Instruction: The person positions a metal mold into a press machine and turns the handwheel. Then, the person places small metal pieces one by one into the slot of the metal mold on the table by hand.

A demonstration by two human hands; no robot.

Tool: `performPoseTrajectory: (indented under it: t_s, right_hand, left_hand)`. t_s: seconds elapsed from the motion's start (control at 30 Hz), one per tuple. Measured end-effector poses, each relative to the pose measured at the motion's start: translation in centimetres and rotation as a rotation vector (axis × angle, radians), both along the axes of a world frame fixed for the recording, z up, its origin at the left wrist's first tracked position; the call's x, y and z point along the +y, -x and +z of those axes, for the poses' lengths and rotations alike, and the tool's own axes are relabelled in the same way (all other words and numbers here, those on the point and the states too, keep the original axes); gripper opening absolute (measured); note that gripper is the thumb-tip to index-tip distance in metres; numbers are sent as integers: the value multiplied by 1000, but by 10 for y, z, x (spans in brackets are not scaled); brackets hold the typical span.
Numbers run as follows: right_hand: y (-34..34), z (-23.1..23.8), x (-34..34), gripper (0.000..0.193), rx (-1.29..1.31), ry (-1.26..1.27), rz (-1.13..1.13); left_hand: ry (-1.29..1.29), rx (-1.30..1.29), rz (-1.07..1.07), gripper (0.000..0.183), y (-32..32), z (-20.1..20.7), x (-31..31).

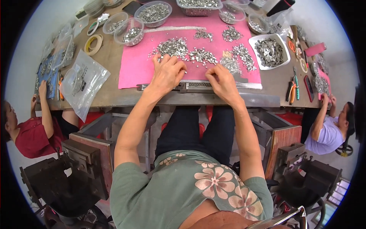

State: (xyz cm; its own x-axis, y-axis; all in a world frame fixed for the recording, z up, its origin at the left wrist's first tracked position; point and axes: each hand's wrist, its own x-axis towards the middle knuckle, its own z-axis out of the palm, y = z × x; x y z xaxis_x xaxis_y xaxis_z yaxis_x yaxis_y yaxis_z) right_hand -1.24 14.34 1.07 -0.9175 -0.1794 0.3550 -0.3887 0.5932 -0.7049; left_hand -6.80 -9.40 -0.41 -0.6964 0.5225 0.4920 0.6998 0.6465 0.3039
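Note:
My left hand (166, 74) is over the pink mat (131, 74), at the near side of a heap of small silvery metal pieces (173, 47). Its thumb and forefinger are closed, with a tiny shiny metal piece (185, 71) at their tips. To the right, my right hand (222, 83) has its fingers curled together in a pinch; whatever they hold is too small to make out. Between the wrists, along the table's front edge, lies a narrow metal fixture (195, 87) with a row of small parts in its slot. A smaller pile of pieces (203, 56) is just beyond the hands.
A white square dish (281, 39) of metal parts stands right; clear tubs (153, 23) stand at the back. Pliers (292, 89) and a dark phone (308, 88) lie right. Tape (93, 44) and a plastic bag (85, 82) lie left. One person works on each side.

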Motion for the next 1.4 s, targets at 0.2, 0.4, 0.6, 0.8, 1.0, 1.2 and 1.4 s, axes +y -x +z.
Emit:
performPoseTrajectory:
  t_s: [0.2,0.4,0.6,0.8,1.0,1.2,1.4]
  right_hand:
    - [-25,-5,12,9,61,-10,7]
    - [-28,-13,9,13,203,-140,-3]
    - [-25,-8,12,11,200,-136,37]
    - [16,-10,-8,7,224,-97,18]
    - [65,-22,-44,8,288,-227,-19]
    - [86,-22,-49,10,270,-402,36]
    - [98,-20,-37,11,195,-400,110]
  left_hand:
    - [-86,-188,25,7,-7,9,-5]
    - [-95,-181,79,8,-10,7,-13]
    - [-98,-179,68,9,-11,7,-15]
    - [-64,-168,116,11,-17,5,-4]
    - [-44,-33,116,9,-13,-4,1]
    - [-47,-20,86,4,-11,-3,3]
    - [-179,-17,-59,8,-32,5,31]
